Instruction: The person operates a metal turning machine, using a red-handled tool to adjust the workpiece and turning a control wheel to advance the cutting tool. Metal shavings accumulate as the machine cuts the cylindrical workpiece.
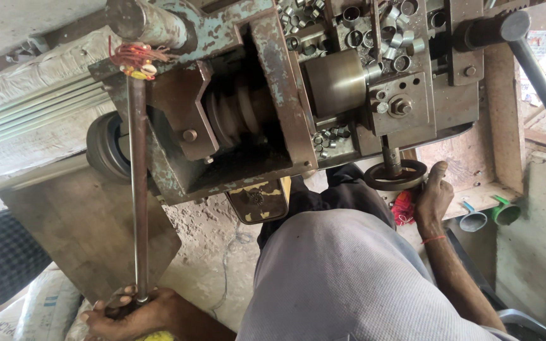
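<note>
From the head camera we look down on an old lathe-like machine (273, 95). At about one o'clock its bed is already strewn with short cut metal rings (387, 38) — so a good many pieces look finished. We judge the run is ongoing, though how much stock remains we cannot tell. At seven o'clock our left hand (131, 312) is clenched round the lower end of a long steel lever rod (138, 189). At four o'clock our right hand (433, 196) rests against the small black handwheel (395, 174), thumb up — whether the fingers close round its rim we cannot tell
</note>
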